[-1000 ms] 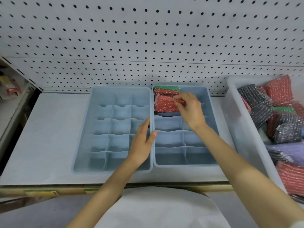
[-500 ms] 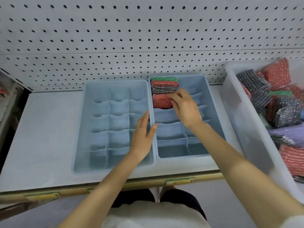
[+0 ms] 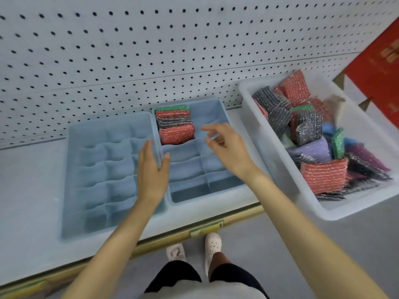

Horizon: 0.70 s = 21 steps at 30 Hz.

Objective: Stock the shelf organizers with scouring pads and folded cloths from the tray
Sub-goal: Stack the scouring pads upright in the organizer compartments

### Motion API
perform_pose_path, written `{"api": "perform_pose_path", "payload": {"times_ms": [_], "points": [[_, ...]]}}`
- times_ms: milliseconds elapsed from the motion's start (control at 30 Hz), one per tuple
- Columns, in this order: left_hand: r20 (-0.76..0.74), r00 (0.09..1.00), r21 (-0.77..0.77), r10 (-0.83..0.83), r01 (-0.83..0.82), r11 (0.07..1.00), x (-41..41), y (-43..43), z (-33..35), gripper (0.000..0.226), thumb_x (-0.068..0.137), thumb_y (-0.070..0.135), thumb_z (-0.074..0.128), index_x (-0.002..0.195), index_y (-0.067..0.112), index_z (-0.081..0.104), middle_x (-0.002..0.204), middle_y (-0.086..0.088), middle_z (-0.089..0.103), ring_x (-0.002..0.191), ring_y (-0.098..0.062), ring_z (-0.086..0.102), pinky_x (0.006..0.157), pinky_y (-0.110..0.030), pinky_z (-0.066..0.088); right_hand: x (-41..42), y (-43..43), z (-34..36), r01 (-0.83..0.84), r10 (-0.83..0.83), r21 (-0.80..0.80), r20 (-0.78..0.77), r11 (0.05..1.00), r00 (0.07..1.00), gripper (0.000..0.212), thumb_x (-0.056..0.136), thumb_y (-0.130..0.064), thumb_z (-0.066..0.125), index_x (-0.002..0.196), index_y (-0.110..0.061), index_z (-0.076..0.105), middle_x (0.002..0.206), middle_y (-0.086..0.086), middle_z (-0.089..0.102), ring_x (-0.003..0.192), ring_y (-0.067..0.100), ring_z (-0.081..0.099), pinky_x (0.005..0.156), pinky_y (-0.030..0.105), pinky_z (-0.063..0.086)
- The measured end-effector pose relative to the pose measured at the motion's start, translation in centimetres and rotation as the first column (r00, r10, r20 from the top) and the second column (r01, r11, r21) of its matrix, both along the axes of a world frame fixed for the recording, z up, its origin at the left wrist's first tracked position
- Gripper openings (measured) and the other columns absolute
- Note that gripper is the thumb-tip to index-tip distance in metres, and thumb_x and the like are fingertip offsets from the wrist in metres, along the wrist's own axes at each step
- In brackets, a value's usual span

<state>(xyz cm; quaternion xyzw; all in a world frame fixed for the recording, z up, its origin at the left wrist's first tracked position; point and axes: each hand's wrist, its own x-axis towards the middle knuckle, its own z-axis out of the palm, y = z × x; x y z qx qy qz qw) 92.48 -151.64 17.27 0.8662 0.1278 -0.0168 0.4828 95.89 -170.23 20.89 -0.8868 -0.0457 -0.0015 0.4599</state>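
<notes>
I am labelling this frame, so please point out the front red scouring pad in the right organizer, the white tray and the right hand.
front red scouring pad (image 3: 177,134): head view, middle of its face.
white tray (image 3: 278,156): head view, its left wall.
right hand (image 3: 228,147): head view, back of the hand.

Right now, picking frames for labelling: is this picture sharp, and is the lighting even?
Head view: motion blur smears the pegboard holes and the right hand; the scouring pads in the white tray read sharper. Head view: light soft and even, no glare, only faint shadows.
</notes>
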Motion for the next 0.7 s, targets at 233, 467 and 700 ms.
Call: {"api": "perform_pose_path", "payload": {"times_ms": [233,467,700], "points": [[0.118,0.977,-0.337,-0.180,0.210,0.918,-2.1,-13.0,6.9,0.038,0.098,0.024,0.047,0.136,0.026,0.041,0.128,0.014,0.045,0.104,0.016,0.046,0.085,0.002,0.033,-5.2,-11.1,5.3,0.107,-0.109,0.121,0.006,0.987,0.994,0.031,0.085,-0.001,0.065,0.095,-0.031,0.065,0.093,-0.008,0.062,0.072,0.000,0.058,0.071,0.016,0.046],[0.029,0.991,-0.444,-0.133,0.132,0.886,-5.3,-23.9,5.1,0.038,0.098,0.027,0.045,0.136,0.025,0.043,0.137,0.011,0.045,0.114,0.009,0.047,0.088,0.001,0.034,-5.3,-23.4,5.3,-0.217,0.128,-0.305,-0.284,0.927,0.950,0.055,0.078,-0.035,0.074,0.128,-0.029,0.053,0.124,-0.013,0.054,0.116,0.006,0.051,0.105,0.031,0.038],[-0.032,0.989,-0.453,0.142,-0.141,0.880,-6.0,-29.6,3.7,0.035,0.102,0.029,0.033,0.134,0.025,0.048,0.140,0.014,0.043,0.124,0.006,0.036,0.093,0.006,0.022,-3.9,-26.8,1.9,-0.439,0.285,-0.355,-0.410,0.826,0.867,0.083,0.071,-0.049,0.076,0.142,-0.032,0.035,0.133,-0.013,0.052,0.115,0.009,0.054,0.098,0.030,0.045]]}}
